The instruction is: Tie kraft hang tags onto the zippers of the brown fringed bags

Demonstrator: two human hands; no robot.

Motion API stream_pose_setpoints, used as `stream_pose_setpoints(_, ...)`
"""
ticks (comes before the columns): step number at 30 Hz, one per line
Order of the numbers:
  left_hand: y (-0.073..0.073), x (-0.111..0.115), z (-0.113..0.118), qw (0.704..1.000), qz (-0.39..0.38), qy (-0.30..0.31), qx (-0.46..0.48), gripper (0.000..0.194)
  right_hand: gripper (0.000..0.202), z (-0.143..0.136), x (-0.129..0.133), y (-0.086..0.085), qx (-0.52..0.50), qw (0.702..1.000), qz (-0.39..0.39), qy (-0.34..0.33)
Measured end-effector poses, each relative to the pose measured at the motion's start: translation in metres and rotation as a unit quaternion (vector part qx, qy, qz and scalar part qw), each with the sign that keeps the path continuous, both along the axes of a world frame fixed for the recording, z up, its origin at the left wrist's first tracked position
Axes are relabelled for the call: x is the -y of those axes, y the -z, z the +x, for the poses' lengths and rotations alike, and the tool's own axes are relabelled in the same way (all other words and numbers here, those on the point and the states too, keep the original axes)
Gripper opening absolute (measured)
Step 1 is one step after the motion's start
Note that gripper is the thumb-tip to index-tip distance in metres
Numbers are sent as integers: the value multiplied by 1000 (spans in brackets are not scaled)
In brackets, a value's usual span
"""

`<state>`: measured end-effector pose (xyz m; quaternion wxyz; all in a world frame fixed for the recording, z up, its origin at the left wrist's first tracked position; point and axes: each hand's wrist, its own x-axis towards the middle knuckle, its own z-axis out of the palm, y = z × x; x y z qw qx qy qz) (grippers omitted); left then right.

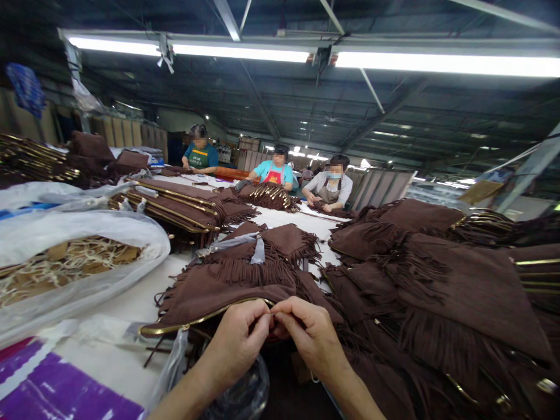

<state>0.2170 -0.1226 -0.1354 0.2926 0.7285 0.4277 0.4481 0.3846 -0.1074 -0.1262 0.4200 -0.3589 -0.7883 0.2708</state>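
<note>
A brown fringed piece (227, 291) with a gold zipper (205, 317) along its near edge lies on the white table (170, 277). My left hand (245, 329) is closed in a pinch at the right part of that zipper edge. Fingertip to fingertip with it, my right hand (306, 326) is pinched too. Whatever sits between the fingertips is too small to make out. Below my hands, a clear plastic bag (247, 388) is partly hidden by my left forearm.
Brown fringed pieces (472, 286) are heaped at the right. A zippered stack (179, 204) stands left of centre. At the left lies a plastic bag (153, 233) of tan tags and white strings. Several people work across the table, including a person (330, 186) in an apron.
</note>
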Motion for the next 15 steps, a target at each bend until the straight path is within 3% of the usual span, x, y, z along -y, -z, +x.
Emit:
stream_pose_setpoints(10,10,5,6,996,39,-74,-45,28,25,-5,4,9,79,988,130,25)
stream_pose_setpoints(15,8,1,10,997,7,-78,-23,30,29,-9,3,11,134,975,169,45)
